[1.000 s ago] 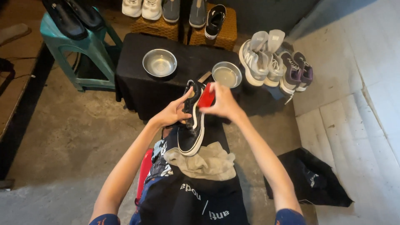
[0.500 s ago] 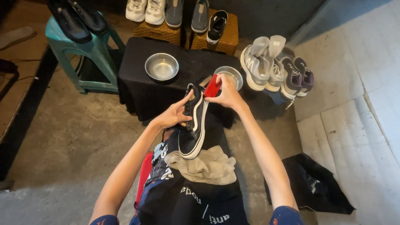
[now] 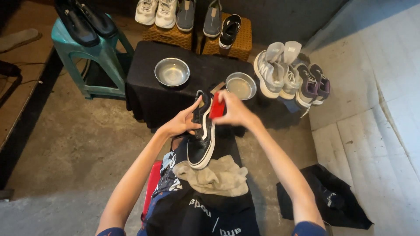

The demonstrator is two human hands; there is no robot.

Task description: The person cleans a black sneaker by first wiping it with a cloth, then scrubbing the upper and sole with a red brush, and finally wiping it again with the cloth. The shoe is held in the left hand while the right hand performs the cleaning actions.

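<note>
We hold the black sneaker (image 3: pixel 202 133) upright over our lap, its heel resting on the beige cloth (image 3: pixel 216 175), our left hand (image 3: pixel 183 121) wrapped around its side. Our right hand (image 3: pixel 235 110) is closed on a small red brush (image 3: pixel 217 106). Half a second ago that brush sat higher, out by the steel bowl with liquid (image 3: pixel 240 85) near the front right corner of the black-draped worktop (image 3: pixel 144 89); now it is back against the upper side of the shoe. We read this as another scrubbing stroke starting, the work mid-way. The empty steel bowl (image 3: pixel 172 71) has not moved.
</note>
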